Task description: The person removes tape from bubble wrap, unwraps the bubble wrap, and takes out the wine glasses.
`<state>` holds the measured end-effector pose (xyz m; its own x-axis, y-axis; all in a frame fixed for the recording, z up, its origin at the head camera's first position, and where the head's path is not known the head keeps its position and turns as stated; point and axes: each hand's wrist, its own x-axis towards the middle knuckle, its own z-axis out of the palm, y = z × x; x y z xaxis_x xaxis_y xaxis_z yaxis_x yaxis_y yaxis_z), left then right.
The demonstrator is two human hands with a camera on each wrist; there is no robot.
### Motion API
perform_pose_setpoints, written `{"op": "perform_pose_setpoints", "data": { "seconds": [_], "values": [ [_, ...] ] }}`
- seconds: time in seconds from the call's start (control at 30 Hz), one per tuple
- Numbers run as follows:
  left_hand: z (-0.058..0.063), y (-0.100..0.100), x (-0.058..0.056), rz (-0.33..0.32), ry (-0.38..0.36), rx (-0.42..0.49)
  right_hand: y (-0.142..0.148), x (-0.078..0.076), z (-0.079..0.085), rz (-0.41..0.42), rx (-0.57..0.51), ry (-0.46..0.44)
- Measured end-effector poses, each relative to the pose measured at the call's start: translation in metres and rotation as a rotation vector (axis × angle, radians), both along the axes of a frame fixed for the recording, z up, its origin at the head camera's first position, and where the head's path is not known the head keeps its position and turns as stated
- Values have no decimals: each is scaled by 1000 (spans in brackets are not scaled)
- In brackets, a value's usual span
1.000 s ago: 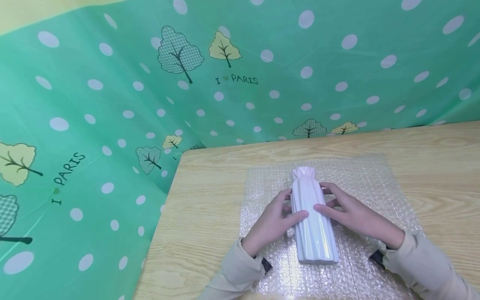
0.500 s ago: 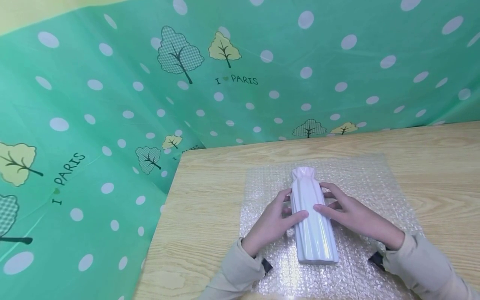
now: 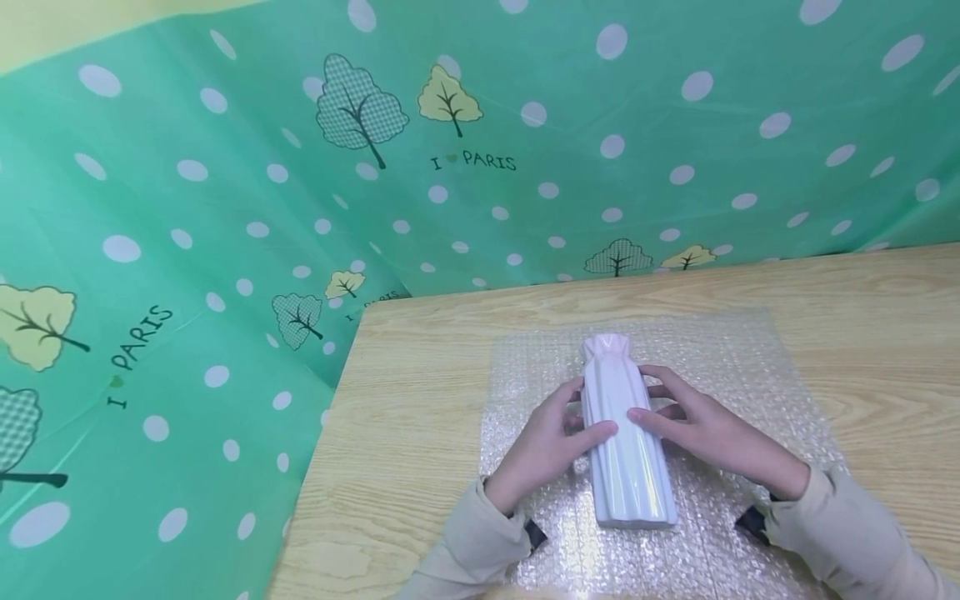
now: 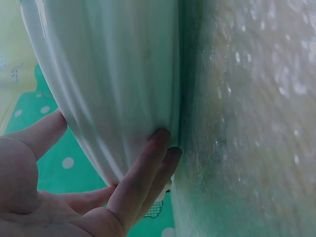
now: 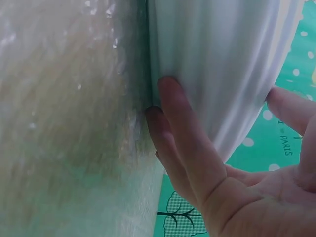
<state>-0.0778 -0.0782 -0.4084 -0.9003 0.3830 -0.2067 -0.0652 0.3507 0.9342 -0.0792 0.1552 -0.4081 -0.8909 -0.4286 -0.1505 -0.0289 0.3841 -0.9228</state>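
Observation:
A white ribbed vase [image 3: 630,467] with a pinched neck lies on its side on a sheet of bubble wrap [image 3: 727,375], its neck toward the far side. My left hand [image 3: 543,442] holds its left flank, the thumb on top and the fingers against the side. From the right, my right hand [image 3: 697,425] holds it the same way. In the left wrist view, the left fingers [image 4: 136,187] touch the vase's ribbed wall low down, near the wrap. The right wrist view shows the right fingers [image 5: 192,138] against the opposite wall.
Under the wrap is a wood-grain table [image 3: 397,400], its left edge slanting down the view. A green dotted cloth [image 3: 480,192] printed with trees hangs behind and at the left. Dark straps [image 3: 752,525] show at both sleeve cuffs.

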Motion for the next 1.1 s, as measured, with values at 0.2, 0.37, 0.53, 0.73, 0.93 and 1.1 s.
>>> {"op": "perform_pose_setpoints", "data": {
  "seconds": [0.2,0.37,0.53,0.73,0.93,1.1],
  "values": [
    [1,1,0,-14,24,23,0,1,3,-6,-6,-14],
    [4,1,0,-4,47,30,0,3,7,-17,-30,2],
    [9,2,2,38,38,67,0,4,12,-21,-84,17],
    [16,3,4,98,16,71,-1,5,16,-38,-81,73],
    [20,4,5,121,40,71,0,4,18,-40,-83,184],
    [24,6,6,133,64,116,0,4,20,-62,-88,211]
  ]
}}
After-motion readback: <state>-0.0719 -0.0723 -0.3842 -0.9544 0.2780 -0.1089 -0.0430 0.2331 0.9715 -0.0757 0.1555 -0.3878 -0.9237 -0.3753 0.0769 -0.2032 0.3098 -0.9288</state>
